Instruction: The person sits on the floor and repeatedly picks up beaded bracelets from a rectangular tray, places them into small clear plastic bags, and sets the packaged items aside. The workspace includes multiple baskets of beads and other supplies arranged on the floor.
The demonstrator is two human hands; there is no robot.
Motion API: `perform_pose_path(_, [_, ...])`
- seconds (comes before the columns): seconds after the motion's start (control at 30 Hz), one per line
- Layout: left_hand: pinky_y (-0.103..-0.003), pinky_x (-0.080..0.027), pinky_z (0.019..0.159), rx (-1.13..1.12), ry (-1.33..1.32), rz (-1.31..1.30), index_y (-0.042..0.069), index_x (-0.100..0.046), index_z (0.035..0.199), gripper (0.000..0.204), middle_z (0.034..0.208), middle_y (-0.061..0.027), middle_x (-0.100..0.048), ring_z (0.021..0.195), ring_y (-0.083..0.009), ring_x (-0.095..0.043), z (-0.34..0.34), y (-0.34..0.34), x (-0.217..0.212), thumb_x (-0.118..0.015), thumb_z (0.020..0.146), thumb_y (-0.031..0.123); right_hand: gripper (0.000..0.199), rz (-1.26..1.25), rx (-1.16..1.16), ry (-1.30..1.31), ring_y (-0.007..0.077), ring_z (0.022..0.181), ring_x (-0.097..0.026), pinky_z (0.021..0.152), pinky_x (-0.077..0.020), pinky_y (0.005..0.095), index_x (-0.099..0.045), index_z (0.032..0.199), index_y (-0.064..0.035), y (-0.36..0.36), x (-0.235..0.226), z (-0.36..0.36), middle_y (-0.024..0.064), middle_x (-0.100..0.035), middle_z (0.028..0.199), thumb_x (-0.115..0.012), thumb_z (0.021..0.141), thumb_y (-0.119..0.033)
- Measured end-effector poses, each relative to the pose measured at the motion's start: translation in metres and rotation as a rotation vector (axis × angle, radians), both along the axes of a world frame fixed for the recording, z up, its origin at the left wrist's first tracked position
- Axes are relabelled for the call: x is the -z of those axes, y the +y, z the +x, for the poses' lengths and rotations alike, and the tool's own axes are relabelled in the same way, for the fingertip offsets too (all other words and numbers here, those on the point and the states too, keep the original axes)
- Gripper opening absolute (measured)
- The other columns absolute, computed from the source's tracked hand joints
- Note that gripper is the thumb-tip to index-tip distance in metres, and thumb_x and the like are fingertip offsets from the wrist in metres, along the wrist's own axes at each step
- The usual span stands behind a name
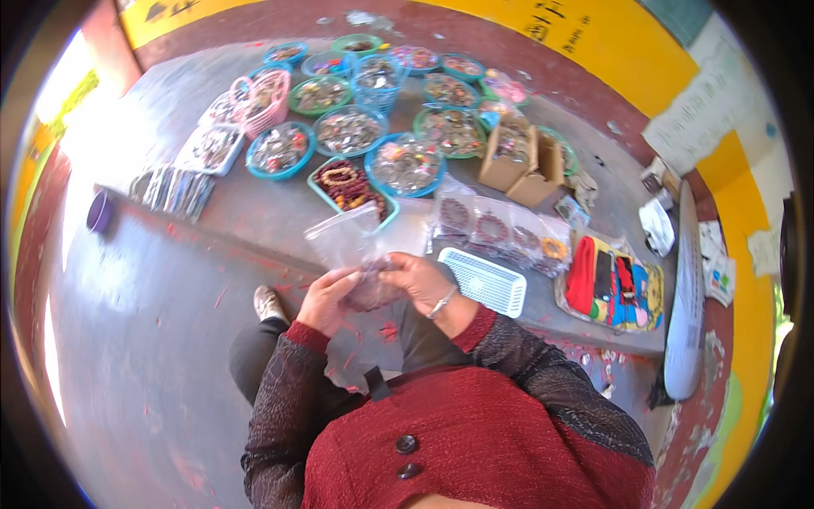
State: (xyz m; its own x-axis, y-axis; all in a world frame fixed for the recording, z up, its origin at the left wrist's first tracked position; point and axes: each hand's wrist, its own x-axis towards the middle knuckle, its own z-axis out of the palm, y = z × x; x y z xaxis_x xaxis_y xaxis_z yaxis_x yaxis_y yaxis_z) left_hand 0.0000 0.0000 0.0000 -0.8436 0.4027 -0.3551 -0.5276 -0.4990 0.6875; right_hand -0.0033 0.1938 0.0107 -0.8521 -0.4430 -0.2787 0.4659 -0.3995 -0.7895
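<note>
Holding a clear plastic bag [352, 242] between both hands, I have my left hand [326, 297] and right hand [415, 280] curled shut around its lower end, where a dark, knobbly clump of beads [370, 290] sits. The bag's crinkly top stands open and slack above my fingers, so the filling looks begun, not finished. Beyond my fingers lie round blue and green baskets [407, 165] of glinting trinkets; a white ribbed tray [487, 282] lies just right of them.

Was street stall: bead-filled bowls [407, 165], baskets [259, 97], cardboard boxes [521, 161] spread over concrete surface [254, 212] beside painted wall [627, 42].
</note>
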Motion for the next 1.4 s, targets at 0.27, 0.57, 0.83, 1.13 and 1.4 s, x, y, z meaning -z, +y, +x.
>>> perform_pose_path(0.27, [-0.030,-0.050,0.070,-0.139,-0.014,0.038,0.000,-0.057,0.093,0.016,0.090,-0.0073,-0.062,0.078,-0.0163,-0.060,0.000,0.006,-0.012,-0.050,0.089,0.014,0.028,0.036,0.045,-0.079,0.0104,0.082,-0.059,0.069,-0.0490,0.0261,-0.055,0.111,-0.0080,0.001,0.009,0.014,-0.0003,-0.061,0.095,-0.059,0.083,-0.012])
perform_pose_path(0.57, [-0.030,-0.050,0.073,-0.069,-0.048,-0.033,-0.001,-0.053,0.105,0.032,0.101,-0.0126,-0.061,0.090,-0.0205,-0.060,-0.006,-0.001,-0.005,-0.048,0.090,0.027,0.022,0.049,0.223,-0.041,0.0098,0.076,-0.060,0.062,-0.0482,0.0224,-0.055,0.104,-0.0038,0.053,-0.012,0.016,0.0030,-0.062,0.093,-0.057,0.083,-0.010])
perform_pose_path(0.83, [-0.027,-0.050,0.067,-0.075,-0.055,-0.175,-0.001,-0.054,0.103,0.031,0.094,-0.0132,-0.062,0.083,-0.0201,-0.061,-0.007,0.004,0.000,-0.048,0.091,0.027,0.021,0.210,0.697,-0.011,0.0128,0.068,-0.062,0.058,-0.0500,0.0249,-0.056,0.100,-0.0076,0.253,0.047,0.023,0.0024,-0.063,0.082,-0.061,0.081,-0.015])
perform_pose_path(1.13, [-0.025,-0.048,0.062,-0.097,-0.093,-0.339,-0.001,-0.054,0.102,0.030,0.093,-0.0134,-0.063,0.079,-0.0193,-0.062,-0.012,0.013,0.012,-0.047,0.090,0.026,0.010,0.321,0.981,-0.177,0.0182,0.067,-0.063,0.051,-0.0484,0.0268,-0.055,0.093,-0.0079,0.415,0.084,0.016,0.0072,-0.065,0.082,-0.055,0.085,-0.015])
perform_pose_path(1.4, [-0.025,-0.048,0.062,-0.101,-0.127,-0.424,0.000,-0.055,0.101,0.029,0.092,-0.0118,-0.064,0.077,-0.0184,-0.062,-0.016,0.013,0.032,-0.048,0.089,0.025,0.011,0.475,1.016,-0.428,0.0196,0.067,-0.060,0.054,-0.0481,0.0316,-0.054,0.092,-0.0093,0.452,0.133,0.007,0.0052,-0.063,0.081,-0.057,0.084,-0.017])
